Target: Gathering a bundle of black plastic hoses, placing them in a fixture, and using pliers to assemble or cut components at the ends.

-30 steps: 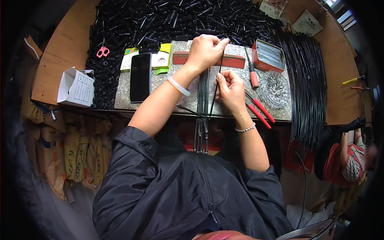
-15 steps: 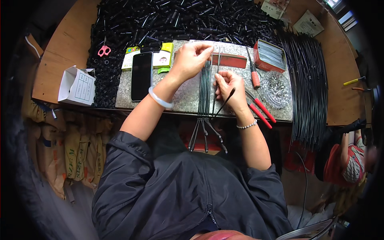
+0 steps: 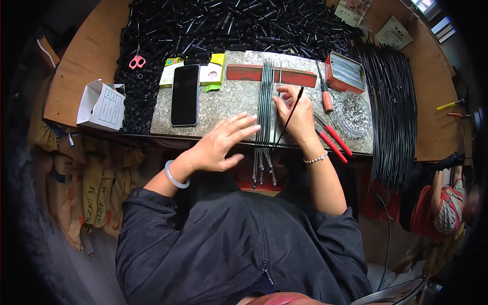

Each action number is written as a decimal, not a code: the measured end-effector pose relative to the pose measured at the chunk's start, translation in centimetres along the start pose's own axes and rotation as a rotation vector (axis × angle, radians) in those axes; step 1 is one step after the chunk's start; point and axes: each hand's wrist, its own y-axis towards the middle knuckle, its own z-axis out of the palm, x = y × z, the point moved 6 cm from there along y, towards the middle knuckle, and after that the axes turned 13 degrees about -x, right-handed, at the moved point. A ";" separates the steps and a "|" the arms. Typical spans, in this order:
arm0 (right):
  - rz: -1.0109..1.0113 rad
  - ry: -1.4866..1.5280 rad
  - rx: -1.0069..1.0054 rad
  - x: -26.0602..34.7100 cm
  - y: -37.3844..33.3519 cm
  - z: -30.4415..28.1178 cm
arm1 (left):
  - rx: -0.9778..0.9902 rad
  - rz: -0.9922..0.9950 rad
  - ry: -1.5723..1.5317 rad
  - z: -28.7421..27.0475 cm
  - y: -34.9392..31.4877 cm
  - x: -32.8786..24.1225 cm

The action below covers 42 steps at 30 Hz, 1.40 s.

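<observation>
Several thin dark rods [image 3: 265, 107] lie side by side across the stone slab, over a red bar [image 3: 244, 72]. Their knobbly lower ends hang past the slab's front edge. My left hand [image 3: 226, 141] hovers just left of the rods, fingers spread, holding nothing. To their right, my right hand [image 3: 299, 116] is closed with thumb and forefinger pinched. A slim black stick [image 3: 293, 113] slants across that hand and appears held in it. A thin metal strip [image 3: 280, 76] stands out beyond the fingertips; whether it is gripped cannot be made out.
Red-handled pliers [image 3: 333, 142], a screwdriver [image 3: 326, 99], a clear dish [image 3: 353, 114] and a red tin [image 3: 345, 72] are on the right, beside long black rods [image 3: 391, 117]. Left are a phone [image 3: 185, 96], white box [image 3: 104, 107] and pink scissors [image 3: 136, 62]. Black parts [image 3: 239, 28] pile behind.
My left hand has left the rods' far ends, come down toward me and opened. The rods' hanging ends have drawn closer together. The black stick in my right hand has shifted upward.
</observation>
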 end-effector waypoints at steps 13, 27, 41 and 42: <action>0.342 -0.151 0.286 -0.7 0.0 1.6 | -0.216 0.073 0.100 3.0 -0.4 -0.6; 0.556 0.656 0.328 0.3 -0.2 1.1 | -0.094 0.016 0.262 4.5 0.9 0.0; 0.417 0.982 -0.013 9.1 5.3 -10.0 | 0.020 0.301 0.306 5.8 2.4 -0.4; 0.379 0.988 -0.060 9.8 6.0 -11.9 | 0.015 0.302 0.308 5.8 2.3 -0.5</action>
